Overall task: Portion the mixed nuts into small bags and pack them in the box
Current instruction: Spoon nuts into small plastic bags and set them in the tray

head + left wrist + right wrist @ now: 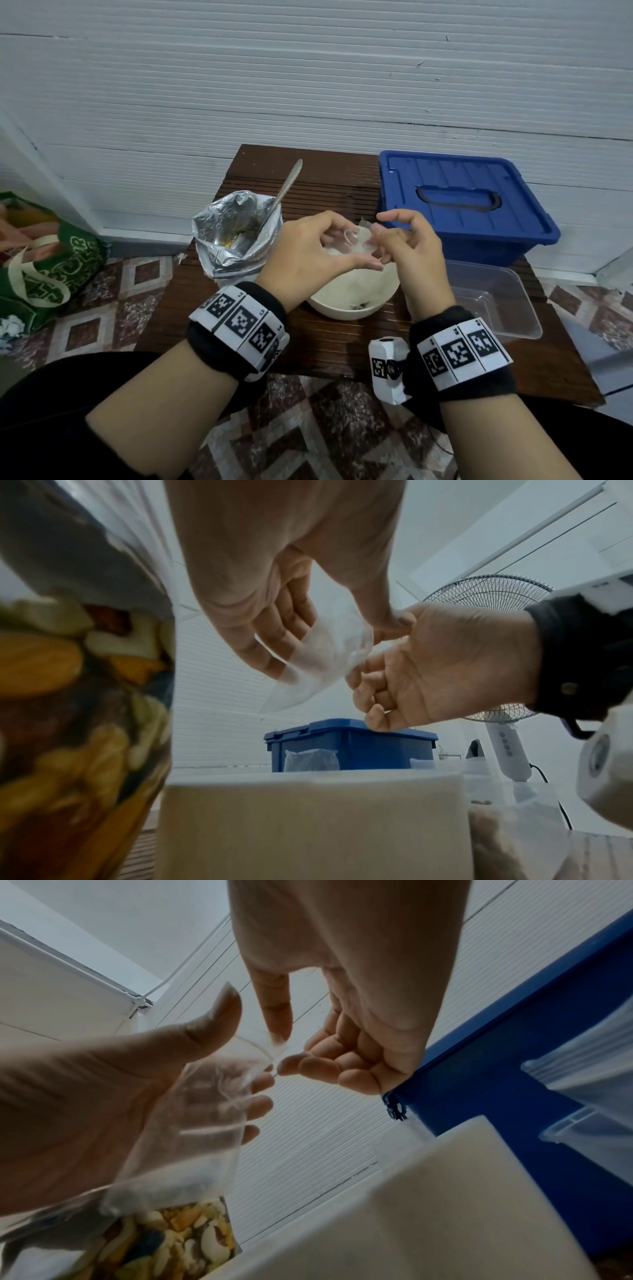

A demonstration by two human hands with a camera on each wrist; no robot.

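The left hand (305, 250) and right hand (412, 255) are both pinching the mouth of the small clear bag (358, 241) over the bowl (342, 312), best sliding its layers apart gently, not tugging.
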